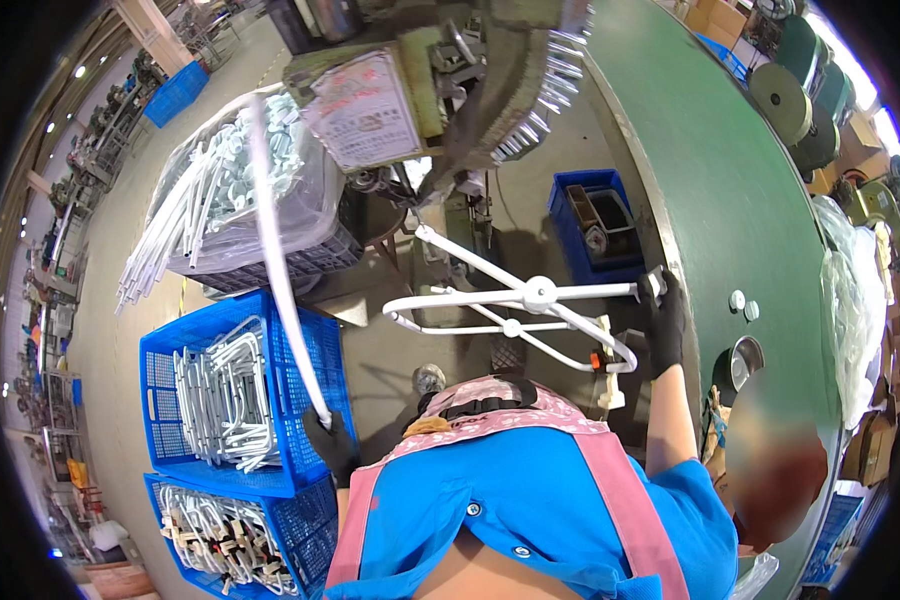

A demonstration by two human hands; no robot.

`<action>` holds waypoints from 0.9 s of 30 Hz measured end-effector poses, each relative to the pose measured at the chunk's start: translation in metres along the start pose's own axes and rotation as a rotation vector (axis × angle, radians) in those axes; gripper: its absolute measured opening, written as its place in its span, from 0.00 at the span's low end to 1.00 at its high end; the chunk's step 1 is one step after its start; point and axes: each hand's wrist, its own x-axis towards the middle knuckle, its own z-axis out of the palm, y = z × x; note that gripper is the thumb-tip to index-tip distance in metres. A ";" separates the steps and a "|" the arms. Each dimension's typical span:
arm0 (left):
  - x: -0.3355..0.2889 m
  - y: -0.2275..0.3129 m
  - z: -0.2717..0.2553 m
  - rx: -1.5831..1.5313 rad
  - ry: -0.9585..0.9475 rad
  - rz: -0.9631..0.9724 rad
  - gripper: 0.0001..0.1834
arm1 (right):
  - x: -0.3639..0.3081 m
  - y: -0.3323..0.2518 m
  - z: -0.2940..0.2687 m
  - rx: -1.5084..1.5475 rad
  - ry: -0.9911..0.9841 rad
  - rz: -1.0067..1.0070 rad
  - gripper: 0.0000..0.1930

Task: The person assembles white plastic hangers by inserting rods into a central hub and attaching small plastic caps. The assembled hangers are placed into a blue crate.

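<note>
Probably light yet stiff, the white frame is held between machine and apron, right fingers clasping one end; left fingers grip a white tube. The frame's smooth straight bars, clear of the hub, seem the surest hold.

A grey floor spreads through a wide workshop. At upper left stands a pale pillar, with cluttered machines lining that side. A long green tabletop runs down the right. Bright light glows at upper right; small lamps dot the upper left.
</note>
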 end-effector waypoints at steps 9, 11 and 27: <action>-0.100 -0.101 -0.020 0.179 0.083 0.400 0.17 | 0.025 0.042 0.069 1.221 -0.162 0.233 0.10; -0.102 -0.107 -0.022 0.187 0.053 0.643 0.17 | 0.029 0.031 0.069 1.365 -0.191 0.309 0.11; 0.073 0.099 0.010 0.231 -0.531 0.800 0.16 | 0.033 -0.003 0.058 1.350 -0.196 0.430 0.14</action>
